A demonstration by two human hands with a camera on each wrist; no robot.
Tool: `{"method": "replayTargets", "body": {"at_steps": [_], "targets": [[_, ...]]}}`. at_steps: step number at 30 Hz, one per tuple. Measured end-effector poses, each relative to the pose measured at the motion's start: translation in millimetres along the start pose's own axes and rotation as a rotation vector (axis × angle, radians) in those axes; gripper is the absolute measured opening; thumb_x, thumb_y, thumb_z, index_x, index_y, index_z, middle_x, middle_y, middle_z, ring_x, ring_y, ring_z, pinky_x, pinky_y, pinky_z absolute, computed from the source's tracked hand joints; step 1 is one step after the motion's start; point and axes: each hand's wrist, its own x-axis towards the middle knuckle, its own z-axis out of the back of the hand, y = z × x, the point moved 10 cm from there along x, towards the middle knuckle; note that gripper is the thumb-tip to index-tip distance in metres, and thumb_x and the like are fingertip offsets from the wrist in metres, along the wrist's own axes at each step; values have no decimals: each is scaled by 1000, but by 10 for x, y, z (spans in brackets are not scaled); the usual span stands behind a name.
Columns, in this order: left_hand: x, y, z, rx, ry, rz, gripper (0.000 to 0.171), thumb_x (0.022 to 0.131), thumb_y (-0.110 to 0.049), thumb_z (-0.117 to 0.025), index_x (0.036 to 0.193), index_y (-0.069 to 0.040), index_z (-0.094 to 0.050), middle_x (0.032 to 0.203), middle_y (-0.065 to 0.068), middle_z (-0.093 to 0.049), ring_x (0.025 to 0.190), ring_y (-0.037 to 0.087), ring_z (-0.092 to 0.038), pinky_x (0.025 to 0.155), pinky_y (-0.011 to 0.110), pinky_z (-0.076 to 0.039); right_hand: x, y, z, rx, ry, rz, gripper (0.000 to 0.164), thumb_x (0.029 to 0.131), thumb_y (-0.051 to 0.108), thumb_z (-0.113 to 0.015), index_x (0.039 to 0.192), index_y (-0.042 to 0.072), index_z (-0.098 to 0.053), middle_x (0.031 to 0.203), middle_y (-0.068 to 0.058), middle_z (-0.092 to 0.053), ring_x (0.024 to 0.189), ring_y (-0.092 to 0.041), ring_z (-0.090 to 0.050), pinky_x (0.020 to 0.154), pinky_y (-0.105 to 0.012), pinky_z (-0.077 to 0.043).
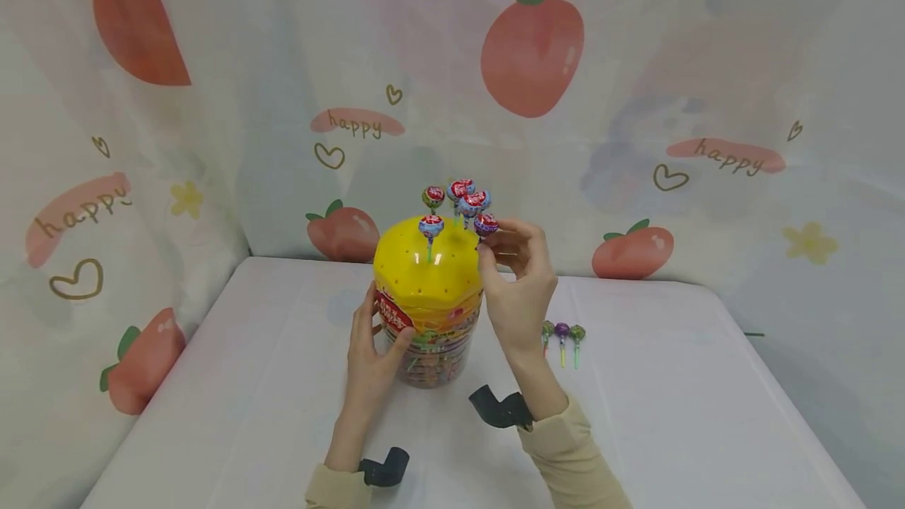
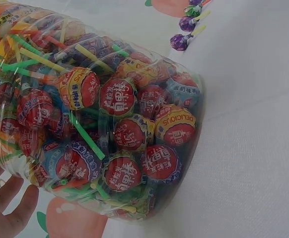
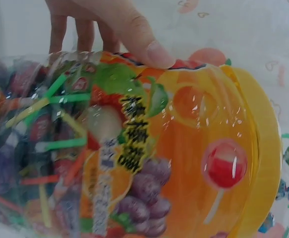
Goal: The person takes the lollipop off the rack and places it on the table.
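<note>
A clear plastic candy jar (image 1: 434,364), packed with wrapped lollipops (image 2: 118,96), stands on the table under a domed yellow lid (image 1: 399,261) with small holes. My left hand (image 1: 375,364) grips the jar's left side, its thumb (image 3: 159,54) pressed on the printed label in the right wrist view. At the lid's right edge my right hand (image 1: 519,273) pinches a purple-wrapped lollipop (image 1: 485,225) between thumb and fingers, its head up. Several other lollipops stand upright in the lid, among them a blue one (image 1: 430,226) and a green one (image 1: 434,196).
Several loose lollipops (image 1: 562,331) lie in a row on the white-covered table (image 1: 657,415), right of the jar and partly behind my right forearm. A printed cloth backdrop (image 1: 452,93) rises behind the table and along its left. Black curved pieces (image 1: 385,468) sit at both wrists.
</note>
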Motion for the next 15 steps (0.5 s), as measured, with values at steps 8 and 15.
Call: {"method": "replayTargets", "body": {"at_steps": [8,15], "targets": [[-1,-6,0,-5,0,8,85,87,-26,-70,152,-38,-18,145,5,-41,132,24,-40,104,49,-43,-109,-135,190,-25,-17,-23,29,85,-4,-65,114,-5,-58,94,-19,-66,83,-14,-62,76,-14,-54],[-4,-4,-6,-14,5,14,85,87,-26,-71,152,-38,-18,146,5,-40,132,24,-39,104,50,-43,-233,-316,339,-48,-49,-80,29,84,-6,-66,112,-5,-59,92,-20,-65,81,-7,-62,74,-12,-53]]}}
